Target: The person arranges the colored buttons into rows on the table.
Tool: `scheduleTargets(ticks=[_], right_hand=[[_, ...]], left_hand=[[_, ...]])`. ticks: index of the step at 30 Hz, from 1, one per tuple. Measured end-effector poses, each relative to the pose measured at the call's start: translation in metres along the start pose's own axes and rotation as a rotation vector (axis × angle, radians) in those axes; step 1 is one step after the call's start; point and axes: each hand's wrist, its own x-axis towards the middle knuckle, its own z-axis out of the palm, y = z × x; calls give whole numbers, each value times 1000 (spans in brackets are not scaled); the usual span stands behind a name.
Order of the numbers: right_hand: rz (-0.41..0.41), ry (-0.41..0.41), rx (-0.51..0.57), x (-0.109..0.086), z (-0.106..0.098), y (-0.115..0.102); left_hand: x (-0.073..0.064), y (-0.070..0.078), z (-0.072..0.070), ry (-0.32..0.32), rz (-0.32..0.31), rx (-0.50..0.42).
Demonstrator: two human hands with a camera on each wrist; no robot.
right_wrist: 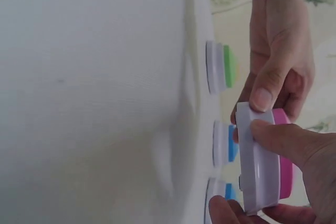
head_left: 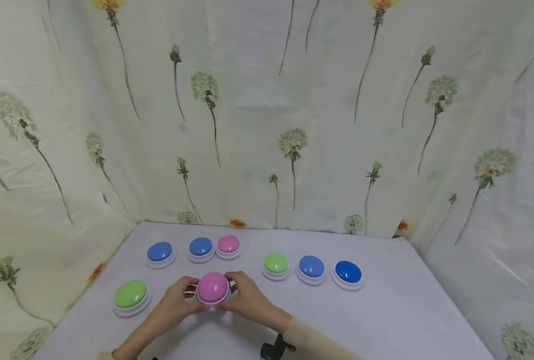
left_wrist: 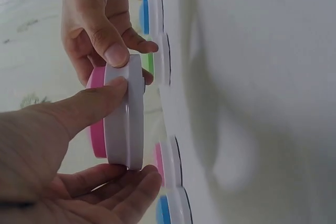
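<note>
Between my two hands is a pink push button [head_left: 212, 287] with a white round base, raised off the table. My left hand [head_left: 175, 303] grips its left side, thumb on the near rim and fingers behind. On the opposite side my right hand [head_left: 248, 300] grips it the same way. The left wrist view shows the white base [left_wrist: 124, 124] edge-on, both thumbs pressing its rim. From the right wrist side, the pink dome [right_wrist: 284, 156] faces away from the table. The far fingertips are partly hidden by the button.
Left of my hands sits a green button [head_left: 130, 294]. Behind stand a blue button [head_left: 159, 251], another blue button [head_left: 200, 246] and a smaller-looking pink button [head_left: 228, 244]. To the right are a green button [head_left: 275, 263] and two blue ones. A floral curtain [head_left: 258, 125] surrounds the white table [head_left: 384, 320].
</note>
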Motion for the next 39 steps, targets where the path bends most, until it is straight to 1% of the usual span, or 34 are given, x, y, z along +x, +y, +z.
scheduleTargets(ticks=[6,9,11,15,17,19,24,26,28,31,36,39], right_hand=[[8,28,0,-29,-24,5],[27,45,-6,-47,-36,9],[54,55,-18,-60,-44,14],[150,61,-27,-87,-60,23],[197,59,-29,-98,-67,26],[238,59,-33,-108,-75,29],[297,87,-70,-133,-93,34],[326,97,-77,-142,-100,36],[371,102,-70,-150,-106,38],[435,116,-54,-162,-116,42],[511,169,-47,-178,-131,49],[602,191,-46,-189,-139,53]], left_hand=[[1,22,19,-65,73,20],[1,34,33,-109,116,38],[3,41,45,-140,139,41],[7,55,69,-198,171,58],[9,61,79,-214,181,73],[10,68,89,-226,191,69],[14,85,112,-262,202,55],[16,91,120,-283,212,70],[18,97,128,-309,224,81],[20,105,143,-343,248,68],[27,115,170,-370,258,65],[31,122,187,-390,265,94]])
